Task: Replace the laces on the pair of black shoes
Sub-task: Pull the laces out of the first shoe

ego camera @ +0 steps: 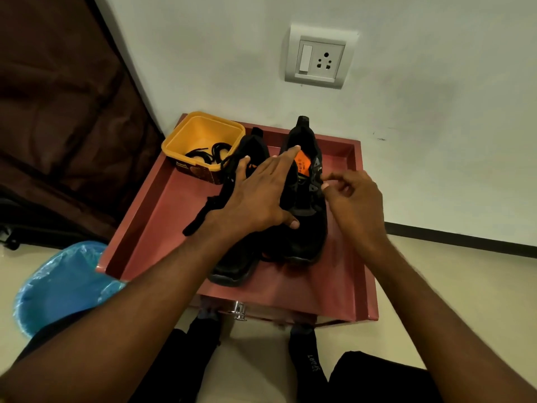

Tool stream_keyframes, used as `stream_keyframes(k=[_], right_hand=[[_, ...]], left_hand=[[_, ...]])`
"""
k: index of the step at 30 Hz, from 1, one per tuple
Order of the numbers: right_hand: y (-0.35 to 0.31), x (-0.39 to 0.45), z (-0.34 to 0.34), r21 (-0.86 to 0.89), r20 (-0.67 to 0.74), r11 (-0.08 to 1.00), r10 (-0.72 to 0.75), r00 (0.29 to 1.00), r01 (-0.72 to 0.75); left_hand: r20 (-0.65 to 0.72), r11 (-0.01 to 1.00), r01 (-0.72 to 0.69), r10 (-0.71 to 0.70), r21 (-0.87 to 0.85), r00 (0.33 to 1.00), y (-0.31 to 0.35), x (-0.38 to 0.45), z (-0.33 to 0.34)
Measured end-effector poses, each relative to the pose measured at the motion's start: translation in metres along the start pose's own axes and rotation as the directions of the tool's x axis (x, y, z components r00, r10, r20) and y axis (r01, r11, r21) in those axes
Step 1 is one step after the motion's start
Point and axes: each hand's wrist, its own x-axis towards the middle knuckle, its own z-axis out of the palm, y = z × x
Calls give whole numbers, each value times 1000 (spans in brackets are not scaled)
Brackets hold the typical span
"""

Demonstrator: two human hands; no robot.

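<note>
Shoes, two black ones, stand side by side on the red tabletop (145, 228) in my head view: the left shoe (235, 266) keeps a loose lace (203, 210), and more laces (209, 154) lie in the yellow tub (186, 132) at the far left. My left hand (255, 196) lies flat with fingers straight across both, while my right hand (353, 196) pinches at the right shoe (305, 228), though whether a lace sits in that grip I cannot tell. I judge the job early, with relacing not yet begun.

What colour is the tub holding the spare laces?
Yellow, with a brown label on its front; the tub shows best in the head view, the only one.
</note>
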Motion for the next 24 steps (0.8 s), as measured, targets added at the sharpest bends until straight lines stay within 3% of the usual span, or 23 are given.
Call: stream_keyframes(k=[2,4,6,9,10,11,12,13,14,15,16,17,19,20,21,22,24], right_hand=[[3,2,9,-243,85,939,-229,970,243],[6,2,18,-403,204,856,-260,944,323],[3,1,24,-463,238,830,-222,946,311],[-7,1,22,-282,179,941,-141,974,188],[-10,-1,20,-112,173,993,-20,985,40],[-11,0,17,141,184,977,131,974,-158],[-13,-1,12,425,241,834,270,932,-351],[-14,-1,7,660,331,578,349,877,-480],[-12,-1,2,782,404,329,379,833,-529],[-9,0,-2,824,427,193,407,808,-533],[-8,0,-3,828,426,172,427,798,-534],[-8,-1,-1,807,388,267,433,814,-527],[-9,1,3,643,182,660,361,915,-388],[-7,3,4,431,41,875,228,973,-223],[-2,7,4,181,-29,983,22,999,-16],[3,11,4,-28,-28,983,-185,982,184],[11,14,6,-265,141,881,-367,919,393]], left_hand=[[-4,1000,-9,9,-17,1000,-1,0,1],[-10,999,-19,19,-31,1000,-2,0,1],[-16,999,-21,21,-38,1000,-3,0,2],[-21,999,-26,25,-33,999,-2,0,3],[-17,999,-24,23,-31,1000,-2,0,4],[-12,999,-17,16,-29,1000,-2,0,4],[-10,1000,-7,7,-30,1000,-2,1,3],[-10,999,2,-2,-32,1000,-3,1,2],[-8,999,6,-6,-34,1000,-3,1,1],[-5,999,5,-5,-33,1000,-3,1,0],[-3,1000,1,-1,-30,1000,-2,1,-1],[-5,1000,-1,0,-24,1000,-1,2,-1],[-11,1000,2,-2,-7,1000,0,2,-1],[-12,1000,1,-1,1,1000,-1,3,-2],[-12,1000,-1,1,5,1000,-1,2,-2],[-14,1000,-5,5,5,1000,-2,2,-2],[-19,1000,-12,12,6,1000,-3,1,-2]])
